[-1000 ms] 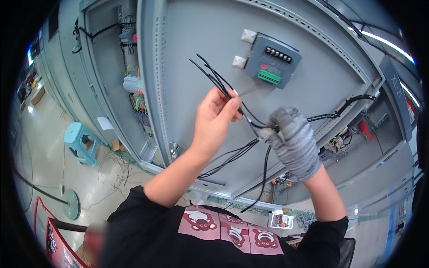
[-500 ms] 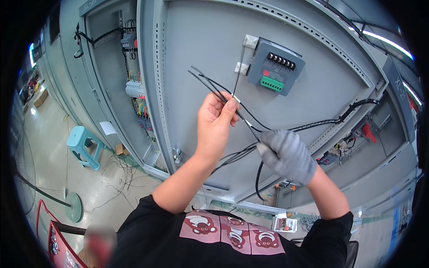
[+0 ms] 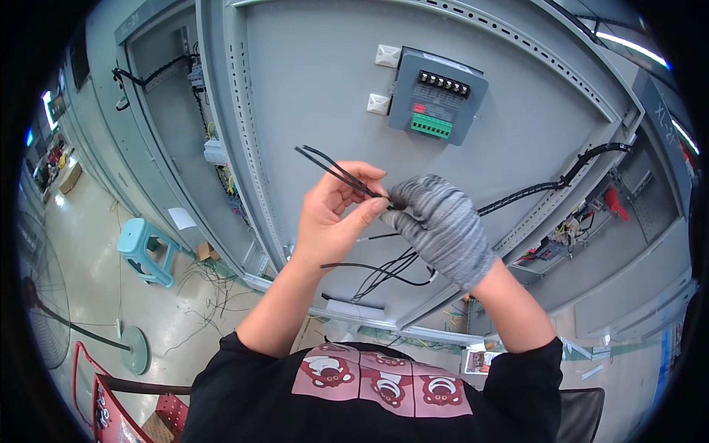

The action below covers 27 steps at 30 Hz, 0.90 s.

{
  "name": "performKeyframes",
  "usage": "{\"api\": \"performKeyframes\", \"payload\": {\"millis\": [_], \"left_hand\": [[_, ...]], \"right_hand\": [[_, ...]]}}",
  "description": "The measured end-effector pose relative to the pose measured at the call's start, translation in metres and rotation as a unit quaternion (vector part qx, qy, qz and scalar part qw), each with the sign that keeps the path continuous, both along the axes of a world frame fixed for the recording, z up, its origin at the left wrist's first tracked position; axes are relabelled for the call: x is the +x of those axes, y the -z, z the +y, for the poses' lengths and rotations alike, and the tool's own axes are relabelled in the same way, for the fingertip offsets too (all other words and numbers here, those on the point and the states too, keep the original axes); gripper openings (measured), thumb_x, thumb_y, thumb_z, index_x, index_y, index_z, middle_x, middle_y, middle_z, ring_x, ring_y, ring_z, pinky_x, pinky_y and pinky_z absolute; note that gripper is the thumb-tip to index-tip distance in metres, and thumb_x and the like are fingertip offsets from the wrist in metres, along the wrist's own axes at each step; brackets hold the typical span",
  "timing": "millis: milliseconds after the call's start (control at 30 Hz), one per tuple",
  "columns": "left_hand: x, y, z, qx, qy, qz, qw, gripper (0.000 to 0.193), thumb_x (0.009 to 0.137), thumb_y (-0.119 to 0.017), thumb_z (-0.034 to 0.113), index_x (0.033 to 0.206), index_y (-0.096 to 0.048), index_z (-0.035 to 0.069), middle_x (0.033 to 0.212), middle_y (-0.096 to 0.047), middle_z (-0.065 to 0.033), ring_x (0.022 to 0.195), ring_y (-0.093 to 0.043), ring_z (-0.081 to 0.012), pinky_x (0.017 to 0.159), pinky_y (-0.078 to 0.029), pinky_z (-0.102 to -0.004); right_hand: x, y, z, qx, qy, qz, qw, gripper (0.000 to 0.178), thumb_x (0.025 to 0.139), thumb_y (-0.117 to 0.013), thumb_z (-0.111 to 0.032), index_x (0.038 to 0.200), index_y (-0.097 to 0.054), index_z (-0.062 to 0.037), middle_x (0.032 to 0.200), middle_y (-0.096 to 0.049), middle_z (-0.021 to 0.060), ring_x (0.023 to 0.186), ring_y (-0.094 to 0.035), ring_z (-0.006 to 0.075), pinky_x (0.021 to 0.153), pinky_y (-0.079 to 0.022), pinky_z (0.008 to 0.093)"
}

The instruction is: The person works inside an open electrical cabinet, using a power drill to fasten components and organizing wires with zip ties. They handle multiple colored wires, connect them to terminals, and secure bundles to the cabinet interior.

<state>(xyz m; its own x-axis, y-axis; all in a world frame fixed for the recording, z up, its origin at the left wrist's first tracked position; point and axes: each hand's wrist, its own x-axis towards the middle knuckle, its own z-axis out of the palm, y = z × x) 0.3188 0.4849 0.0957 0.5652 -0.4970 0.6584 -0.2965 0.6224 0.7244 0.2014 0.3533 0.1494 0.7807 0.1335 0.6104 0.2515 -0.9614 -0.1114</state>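
My bare left hand (image 3: pixel 329 215) pinches a few thin black wires (image 3: pixel 325 164) between thumb and fingers, their free ends pointing up and left. Close against its fingertips, my right hand (image 3: pixel 445 230), in a grey knitted glove, is closed on the same wires. The exact spot where both hands meet is partly hidden by the glove. Other loose black wires (image 3: pixel 388 272) hang below the hands, one curving left under my left wrist. Above, a grey meter module (image 3: pixel 473 96) with a black terminal strip and a green terminal block (image 3: pixel 431 126) is mounted on the grey cabinet door (image 3: pixel 310 88).
A wrapped black cable bundle (image 3: pixel 524 196) runs to the door's right edge. Two white adhesive mounts (image 3: pixel 379 104) sit beside the module. Open wired cabinets stand on both sides. On the floor at left are a blue stool (image 3: pixel 145 247), a fan base (image 3: pixel 135 350) and wire scraps (image 3: pixel 214 295).
My right hand has moved up and left to meet my left hand. The left hand has come down slightly. One wire that stood upright no longer does, and several wires now hang lower.
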Motion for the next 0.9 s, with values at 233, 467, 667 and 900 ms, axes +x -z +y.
{"api": "performKeyframes", "payload": {"millis": [233, 467, 667, 900], "left_hand": [[0.029, -0.003, 0.031, -0.167, -0.111, 0.125, 0.972, 0.026, 0.086, -0.064, -0.001, 0.11, -0.054, 0.003, 0.1, -0.06, -0.0055, 0.085, -0.056, -0.011, 0.071, -0.046, -0.023], [0.083, 0.034, 0.16, -0.079, -0.354, 0.068, 0.929, 0.006, 0.092, -0.058, 0.003, 0.098, -0.056, 0.001, 0.093, -0.056, -0.0044, 0.081, -0.051, -0.0126, 0.076, -0.045, -0.0256], [0.055, 0.178, 0.213, 0.485, -0.491, -0.141, 0.709, 0.018, 0.084, -0.063, 0.0, 0.102, -0.061, 0.002, 0.083, -0.061, -0.0074, 0.077, -0.058, -0.0151, 0.071, -0.047, -0.0269], [-0.012, 0.077, 0.091, 0.235, -0.375, -0.155, 0.883, 0.02, 0.081, -0.063, -0.003, 0.101, -0.062, 0.0, 0.084, -0.062, -0.0077, 0.075, -0.059, -0.0158, 0.067, -0.047, -0.0282]], "right_hand": [[0.017, 0.015, -0.001, -0.03, -0.021, 0.049, 0.998, 0.011, 0.081, -0.066, -0.011, 0.089, -0.065, -0.0028, 0.082, -0.063, 0.0129, 0.078, -0.06, 0.0324, 0.072, -0.05, 0.0398], [0.006, 0.015, -0.004, -0.014, 0.006, 0.057, 0.998, 0.018, 0.084, -0.066, -0.02, 0.094, -0.067, -0.0054, 0.085, -0.063, 0.0119, 0.083, -0.06, 0.0298, 0.077, -0.05, 0.0387], [-0.063, 0.032, -0.031, 0.332, 0.065, -0.17, 0.925, 0.013, 0.087, -0.067, -0.014, 0.095, -0.066, -0.0035, 0.087, -0.067, 0.0066, 0.08, -0.065, 0.0175, 0.073, -0.052, 0.0305], [-0.073, 0.121, -0.063, 0.532, 0.159, -0.174, 0.813, 0.02, 0.092, -0.063, -0.018, 0.105, -0.061, -0.0021, 0.087, -0.066, 0.0038, 0.079, -0.06, 0.0115, 0.074, -0.05, 0.0263]]}}
